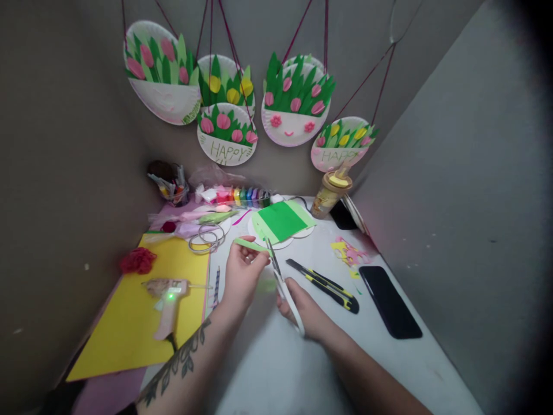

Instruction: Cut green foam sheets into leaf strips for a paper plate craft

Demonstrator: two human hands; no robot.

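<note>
In the head view, my left hand [242, 271] pinches a light green paper strip [250, 245] between thumb and fingers. My right hand [302, 308] is closed round the white handles of a pair of scissors [277, 266]. The scissor blades point away from me and meet the strip's right end by my left fingertips; whether they have cut through I cannot tell. Just beyond the blades lie dark green and light green paper sheets [283, 221] on top of white rounded shapes. A yellow and black box cutter [326, 286] rests to the right of my right hand.
A glue gun [170, 308] with a lit green light lies on yellow paper [123, 328] at left. A black phone [389, 301] and paper scraps [352, 253] are at right. A lidded cup [330, 196] stands behind. Decorated paper plates [296, 124] hang on the wall.
</note>
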